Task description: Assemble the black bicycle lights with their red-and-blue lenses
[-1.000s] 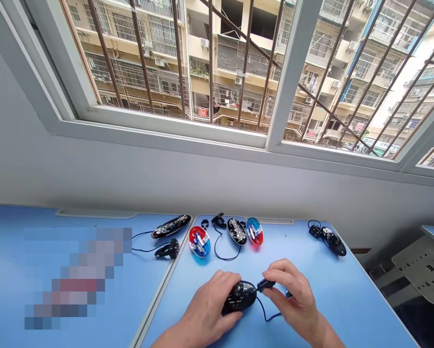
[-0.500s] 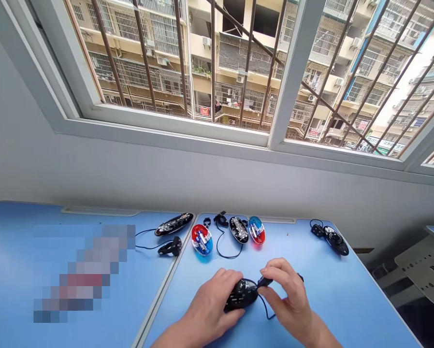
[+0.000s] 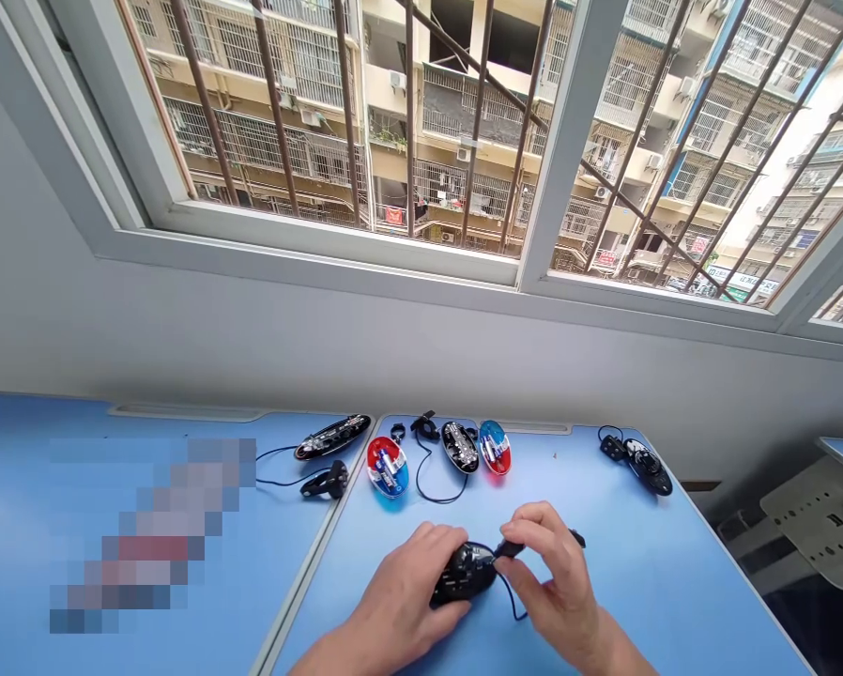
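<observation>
My left hand (image 3: 411, 577) wraps round a glossy black oval casing (image 3: 464, 571), holding it low over or on the blue table. Thumb and fingertips of my right hand (image 3: 552, 568) pinch a small black part (image 3: 510, 549) against the casing's right end. Its exact kind I cannot make out. Another dark tip shows beyond the right hand's fingers. A thin black cable (image 3: 513, 599) loops down from the casing's right end and passes under my right hand.
Behind my hands lie two red-and-blue shells (image 3: 388, 468) (image 3: 495, 447) holding batteries, and an open black casing (image 3: 459, 447) with a cable. More black devices lie left (image 3: 332, 437) and right (image 3: 648, 467). A seam divides the blue table (image 3: 675, 582); a blurred patch covers its left part.
The whole view has shifted slightly, so things sit a little further left. Both hands keep the same hold on the casing and the small black part.
</observation>
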Motion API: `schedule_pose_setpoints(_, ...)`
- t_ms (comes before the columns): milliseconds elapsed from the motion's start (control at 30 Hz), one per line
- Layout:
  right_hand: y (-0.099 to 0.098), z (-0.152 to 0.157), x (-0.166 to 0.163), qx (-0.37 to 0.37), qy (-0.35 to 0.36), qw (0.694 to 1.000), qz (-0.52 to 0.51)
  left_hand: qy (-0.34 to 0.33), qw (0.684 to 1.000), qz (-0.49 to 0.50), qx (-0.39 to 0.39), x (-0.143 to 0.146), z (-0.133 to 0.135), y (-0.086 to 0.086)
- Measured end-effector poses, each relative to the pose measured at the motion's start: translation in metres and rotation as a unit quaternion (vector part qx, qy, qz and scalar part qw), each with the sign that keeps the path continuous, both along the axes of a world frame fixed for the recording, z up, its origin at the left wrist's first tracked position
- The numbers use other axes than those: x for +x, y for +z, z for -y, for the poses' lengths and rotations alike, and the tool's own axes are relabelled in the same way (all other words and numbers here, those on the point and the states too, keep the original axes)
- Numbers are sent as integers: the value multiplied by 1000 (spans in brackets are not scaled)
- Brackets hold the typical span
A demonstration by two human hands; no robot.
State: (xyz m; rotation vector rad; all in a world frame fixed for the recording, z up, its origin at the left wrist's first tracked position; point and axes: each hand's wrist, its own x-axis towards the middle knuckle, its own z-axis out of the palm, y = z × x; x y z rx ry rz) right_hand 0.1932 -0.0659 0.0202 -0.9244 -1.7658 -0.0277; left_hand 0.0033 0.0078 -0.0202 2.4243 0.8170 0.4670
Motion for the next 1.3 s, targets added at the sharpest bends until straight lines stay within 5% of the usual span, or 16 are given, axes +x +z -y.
schedule_pose_setpoints(267, -2, 2, 8, -53, 69, 996, 2, 1, 1000, -5, -4, 0, -1, 1)
schedule_pose_setpoints(467, -3, 0, 4, -42, 30, 999, 8, -2, 1000, -7, -3, 1, -1, 0)
schedule_pose_setpoints(733, 7, 3, 16, -102, 111, 988, 25, -4, 1000, -10, -14, 0, 1, 5)
schedule_pose_setpoints(1000, -3, 3, 2, -46, 44, 998, 16, -5, 1000, -9, -5, 2, 1, 6)
schedule_pose_setpoints(1300, -4, 4, 4, -48, 101, 994, -10, 4, 1000, -16, -16, 1, 5, 16)
